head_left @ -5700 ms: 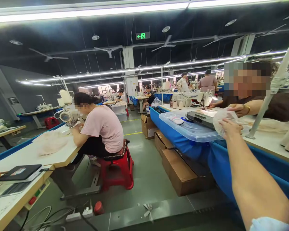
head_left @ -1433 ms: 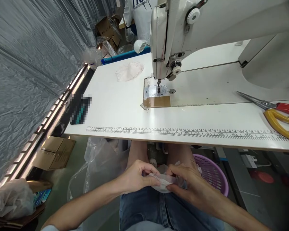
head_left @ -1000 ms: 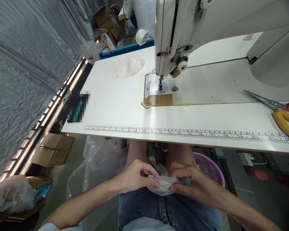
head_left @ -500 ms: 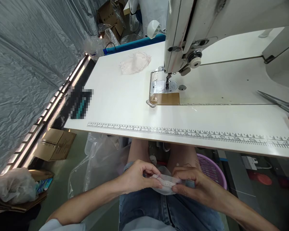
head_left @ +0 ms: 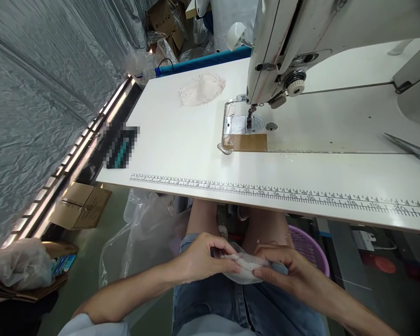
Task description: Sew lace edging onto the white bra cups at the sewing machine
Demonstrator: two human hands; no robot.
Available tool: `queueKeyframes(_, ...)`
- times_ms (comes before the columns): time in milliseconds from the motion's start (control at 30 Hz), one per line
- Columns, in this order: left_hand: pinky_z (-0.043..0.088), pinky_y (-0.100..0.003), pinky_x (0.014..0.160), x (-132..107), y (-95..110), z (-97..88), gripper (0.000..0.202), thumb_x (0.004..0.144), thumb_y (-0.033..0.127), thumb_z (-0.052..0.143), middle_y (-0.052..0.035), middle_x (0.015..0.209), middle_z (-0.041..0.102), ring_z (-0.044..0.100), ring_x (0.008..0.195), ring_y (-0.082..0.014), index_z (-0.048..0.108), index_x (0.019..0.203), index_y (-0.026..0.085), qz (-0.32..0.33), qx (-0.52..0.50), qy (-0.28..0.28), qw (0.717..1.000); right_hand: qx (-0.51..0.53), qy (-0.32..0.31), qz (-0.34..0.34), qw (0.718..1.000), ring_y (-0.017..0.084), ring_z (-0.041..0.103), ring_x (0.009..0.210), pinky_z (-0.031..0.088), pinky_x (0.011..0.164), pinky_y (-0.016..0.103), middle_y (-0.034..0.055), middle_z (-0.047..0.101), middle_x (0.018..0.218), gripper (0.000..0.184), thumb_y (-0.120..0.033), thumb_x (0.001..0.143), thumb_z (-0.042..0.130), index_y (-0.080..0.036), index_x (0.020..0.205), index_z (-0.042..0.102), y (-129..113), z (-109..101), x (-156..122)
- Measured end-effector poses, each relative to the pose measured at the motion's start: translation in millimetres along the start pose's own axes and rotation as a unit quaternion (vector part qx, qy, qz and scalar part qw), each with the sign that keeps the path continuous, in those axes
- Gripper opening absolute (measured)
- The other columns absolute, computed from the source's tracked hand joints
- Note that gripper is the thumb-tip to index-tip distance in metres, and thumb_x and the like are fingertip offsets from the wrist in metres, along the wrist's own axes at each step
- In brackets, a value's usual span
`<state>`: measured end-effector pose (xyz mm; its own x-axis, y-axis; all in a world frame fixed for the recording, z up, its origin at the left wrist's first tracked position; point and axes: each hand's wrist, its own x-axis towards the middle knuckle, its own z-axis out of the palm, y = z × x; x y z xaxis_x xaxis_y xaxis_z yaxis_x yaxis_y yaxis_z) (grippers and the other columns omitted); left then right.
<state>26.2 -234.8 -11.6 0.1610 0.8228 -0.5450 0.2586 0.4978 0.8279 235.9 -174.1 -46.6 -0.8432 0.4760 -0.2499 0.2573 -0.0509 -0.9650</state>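
My left hand point(head_left: 203, 259) and my right hand point(head_left: 287, 273) meet over my lap, below the table's front edge. Both pinch a small clear plastic bag point(head_left: 243, 270) with a whitish lace piece inside. Their fingers are closed on its top edge. Above stands a white sewing machine point(head_left: 301, 42) on a white table point(head_left: 182, 135). Its needle point(head_left: 249, 116) is up over the metal plate. A pale pink fabric piece point(head_left: 203, 88) lies on the table's far left.
A printed ruler point(head_left: 266, 191) runs along the table's front edge. Scissors point(head_left: 409, 148) lie at the right edge. A purple basket point(head_left: 310, 249) sits under the table by my right knee, a clear plastic bag point(head_left: 143, 233) by my left. Cardboard boxes point(head_left: 80, 212) stand on the floor beside grey sheeting.
5.7 s ago my right hand reached for a clear bag at another person's workstation. Since 1.4 s ago the view drifted left; my hands stay pinching the bag on my lap.
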Motion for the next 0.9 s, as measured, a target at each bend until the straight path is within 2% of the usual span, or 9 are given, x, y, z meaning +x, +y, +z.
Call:
queueKeyframes(100,0.035,-0.021,0.058,-1,2,0.4,0.02,0.067,0.033,0.075,-0.0011,0.067,0.063,0.048,0.063,-0.0107,0.073,0.072,0.014,-0.006,-0.01,0.002,1.0,0.004,0.008,0.003,1.0,0.018,0.055,0.072,0.04,0.065,0.025,0.0014,0.06,0.074,0.034,-0.048,0.088,0.053,-0.02,0.078,0.068,-2,1,-1)
queueKeyframes(200,0.038,-0.021,0.062,-1,3,0.3,0.023,0.068,0.035,0.074,-0.0022,0.072,0.065,0.052,0.067,-0.012,0.072,0.077,0.014,-0.017,-0.033,-0.023,0.999,-0.005,0.009,0.005,1.0,0.018,0.055,0.072,0.04,0.064,0.026,0.0019,0.06,0.075,0.036,-0.049,0.089,0.051,-0.02,0.078,0.067,-5,1,-1)
queueKeyframes(300,0.037,-0.021,0.059,1,3,2.5,0.028,0.067,0.035,0.074,-0.0017,0.07,0.063,0.052,0.063,-0.011,0.071,0.083,0.013,-0.031,-0.053,-0.036,0.997,-0.031,0.012,-0.003,0.999,0.018,0.056,0.073,0.041,0.067,0.027,0.0017,0.059,0.073,0.038,-0.049,0.09,0.048,-0.019,0.075,0.065,-5,2,-1)
queueKeyframes(433,0.034,-0.02,0.054,4,-1,5.4,0.026,0.066,0.036,0.075,-0.0008,0.061,0.061,0.048,0.055,-0.0083,0.072,0.074,0.011,-0.056,-0.079,-0.004,0.995,-0.049,0.017,0.006,0.999,0.019,0.056,0.078,0.039,0.07,0.027,0.0007,0.06,0.075,0.03,-0.044,0.089,0.051,-0.02,0.078,0.065,-4,1,-3)
queueKeyframes(567,0.035,-0.02,0.054,2,0,3.0,0.028,0.061,0.035,0.079,-0.0012,0.061,0.063,0.05,0.055,-0.0081,0.073,0.072,0.011,-0.077,-0.1,0.006,0.992,-0.06,0.025,0.029,0.997,0.019,0.057,0.083,0.039,0.074,0.027,-0.0003,0.063,0.078,0.019,-0.037,0.086,0.057,-0.023,0.079,0.067,-4,-3,-6)
queueKeyframes(733,0.038,-0.02,0.057,-1,3,-2.6,0.036,0.05,0.039,0.085,-0.0002,0.059,0.063,0.051,0.055,-0.0082,0.072,0.069,0.011,-0.116,-0.127,0.018,0.985,-0.053,0.014,0.022,0.998,0.02,0.058,0.08,0.041,0.072,0.028,0.0007,0.064,0.075,0.022,-0.037,0.085,0.056,-0.021,0.074,0.066,-7,-8,-7)
queueKeyframes(800,0.039,-0.021,0.058,-2,5,-4.3,0.037,0.05,0.039,0.084,-0.0004,0.06,0.063,0.052,0.056,-0.0084,0.072,0.07,0.011,-0.126,-0.129,0.002,0.984,-0.048,0.01,0.016,0.999,0.02,0.058,0.08,0.041,0.071,0.028,0.0012,0.063,0.075,0.023,-0.036,0.086,0.056,-0.02,0.073,0.066,-8,-8,-6)
queueKeyframes(900,0.039,-0.021,0.06,-1,8,-5.3,0.035,0.055,0.035,0.083,-0.0017,0.067,0.066,0.053,0.06,-0.0092,0.073,0.079,0.012,-0.103,-0.102,-0.054,0.988,-0.057,0.0,-0.002,0.998,0.018,0.056,0.08,0.039,0.072,0.027,-0.0003,0.062,0.074,0.018,-0.028,0.086,0.055,-0.02,0.074,0.065,-11,-6,-4)
